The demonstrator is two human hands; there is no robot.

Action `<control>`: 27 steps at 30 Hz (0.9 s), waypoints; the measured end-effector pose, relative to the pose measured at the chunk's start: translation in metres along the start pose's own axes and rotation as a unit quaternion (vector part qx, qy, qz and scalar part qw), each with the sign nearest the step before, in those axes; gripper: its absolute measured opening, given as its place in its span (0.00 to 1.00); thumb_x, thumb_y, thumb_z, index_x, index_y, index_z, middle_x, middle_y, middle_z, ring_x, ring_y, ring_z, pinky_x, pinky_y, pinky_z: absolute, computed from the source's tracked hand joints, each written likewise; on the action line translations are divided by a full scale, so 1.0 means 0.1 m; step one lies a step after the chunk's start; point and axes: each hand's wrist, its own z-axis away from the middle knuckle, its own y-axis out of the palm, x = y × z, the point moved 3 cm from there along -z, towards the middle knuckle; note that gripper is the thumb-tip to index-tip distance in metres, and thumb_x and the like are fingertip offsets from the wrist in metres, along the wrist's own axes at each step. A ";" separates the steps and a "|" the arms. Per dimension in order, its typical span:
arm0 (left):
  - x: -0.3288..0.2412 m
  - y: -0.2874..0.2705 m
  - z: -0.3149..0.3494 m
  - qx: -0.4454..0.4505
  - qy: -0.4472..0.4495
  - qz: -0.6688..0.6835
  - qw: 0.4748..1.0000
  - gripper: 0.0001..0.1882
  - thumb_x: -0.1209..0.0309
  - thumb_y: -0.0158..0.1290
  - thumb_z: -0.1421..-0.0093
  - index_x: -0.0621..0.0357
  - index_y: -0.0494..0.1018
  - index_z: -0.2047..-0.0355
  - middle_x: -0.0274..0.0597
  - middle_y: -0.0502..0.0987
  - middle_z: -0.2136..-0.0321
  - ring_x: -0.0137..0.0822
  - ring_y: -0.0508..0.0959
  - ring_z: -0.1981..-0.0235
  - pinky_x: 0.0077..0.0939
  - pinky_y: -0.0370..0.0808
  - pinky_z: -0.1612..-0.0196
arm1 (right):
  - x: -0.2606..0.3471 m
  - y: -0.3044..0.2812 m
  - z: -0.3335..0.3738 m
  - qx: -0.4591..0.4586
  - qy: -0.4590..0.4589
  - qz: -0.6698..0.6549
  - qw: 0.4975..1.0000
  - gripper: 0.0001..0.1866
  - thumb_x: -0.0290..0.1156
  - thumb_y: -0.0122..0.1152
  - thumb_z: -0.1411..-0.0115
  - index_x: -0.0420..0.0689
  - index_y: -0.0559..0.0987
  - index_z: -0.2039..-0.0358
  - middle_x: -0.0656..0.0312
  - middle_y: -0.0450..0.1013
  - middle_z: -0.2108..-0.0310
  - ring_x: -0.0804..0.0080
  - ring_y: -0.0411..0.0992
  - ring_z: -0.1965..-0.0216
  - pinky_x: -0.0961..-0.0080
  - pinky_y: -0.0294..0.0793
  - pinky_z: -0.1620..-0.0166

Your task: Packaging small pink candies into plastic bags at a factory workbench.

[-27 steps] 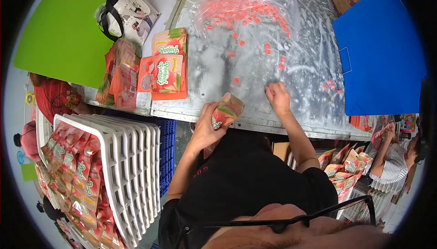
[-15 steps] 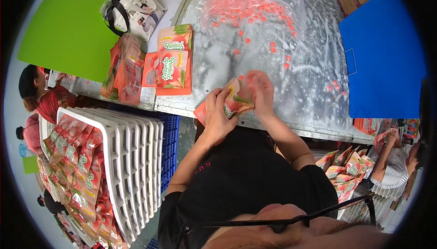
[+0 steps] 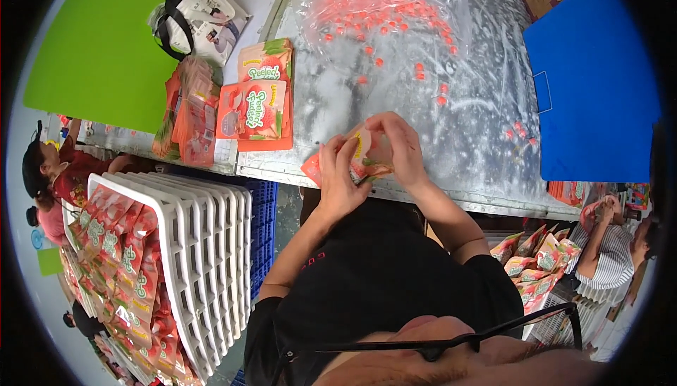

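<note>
A red and beige printed pouch [image 3: 358,152] is held tilted over the near edge of the metal table. My left hand [image 3: 341,174] wraps round its side, the fingers lying over the printed front. My right hand [image 3: 396,148] is curled at the pouch's mouth with the fingers bent down against it; what lies under those fingers is hidden. Beyond my hands, small red candies [image 3: 381,16] lie in and around a clear plastic bag [image 3: 451,5], several of them loose on the tabletop [image 3: 338,104].
Flat printed pouches [image 3: 252,111] lie in stacks left of my hands, beside a white tote bag [image 3: 208,16]. A white crate [image 3: 204,245] full of pouches stands at left. A blue board [image 3: 592,83] borders the table's right. Other people work at both sides.
My right hand has come down and in, from above the pouch's mouth to against it. The pouch has turned more upright in my left hand.
</note>
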 end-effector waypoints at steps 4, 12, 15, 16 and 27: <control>-0.01 -0.15 0.02 -0.017 -0.005 0.022 1.000 0.46 0.79 0.65 0.62 0.59 0.60 0.39 0.58 0.58 0.42 0.61 0.61 0.40 0.53 0.58 0.35 | -0.23 -0.80 -0.37 -0.092 -0.185 0.445 0.871 0.20 0.42 0.55 0.33 0.46 0.75 0.45 0.57 0.69 0.42 0.57 0.63 0.40 0.58 0.58 0.38; 0.01 -0.38 0.06 -0.062 -0.033 0.042 0.997 0.42 0.81 0.61 0.59 0.61 0.60 0.40 0.55 0.60 0.44 0.55 0.65 0.42 0.43 0.63 0.38 | -1.02 -1.85 -1.22 0.013 -0.085 0.673 0.734 0.37 0.56 0.63 0.43 0.56 0.69 0.36 0.61 0.57 0.30 0.47 0.47 0.29 0.45 0.43 0.30; 0.02 -0.47 0.12 -0.081 -0.046 0.035 0.995 0.42 0.80 0.63 0.59 0.60 0.61 0.41 0.55 0.61 0.44 0.56 0.65 0.42 0.44 0.64 0.38 | -1.19 -1.60 -1.22 0.150 -0.123 0.638 0.745 0.40 0.54 0.63 0.44 0.58 0.64 0.32 0.61 0.54 0.29 0.46 0.48 0.29 0.48 0.45 0.29; 0.01 -0.49 0.13 -0.092 -0.045 0.040 0.994 0.42 0.79 0.65 0.59 0.60 0.61 0.41 0.56 0.61 0.44 0.56 0.65 0.42 0.44 0.65 0.39 | -1.22 -1.42 -1.14 0.185 -0.132 0.615 0.755 0.40 0.53 0.63 0.44 0.58 0.64 0.32 0.60 0.55 0.29 0.46 0.49 0.30 0.48 0.46 0.30; 0.13 -0.62 0.13 -0.115 -0.051 0.045 0.991 0.41 0.79 0.65 0.58 0.61 0.63 0.42 0.55 0.63 0.45 0.54 0.67 0.43 0.43 0.65 0.39 | -1.27 -0.52 -1.14 0.282 -0.103 0.581 0.756 0.41 0.61 0.61 0.45 0.60 0.65 0.33 0.59 0.58 0.32 0.47 0.50 0.30 0.39 0.40 0.30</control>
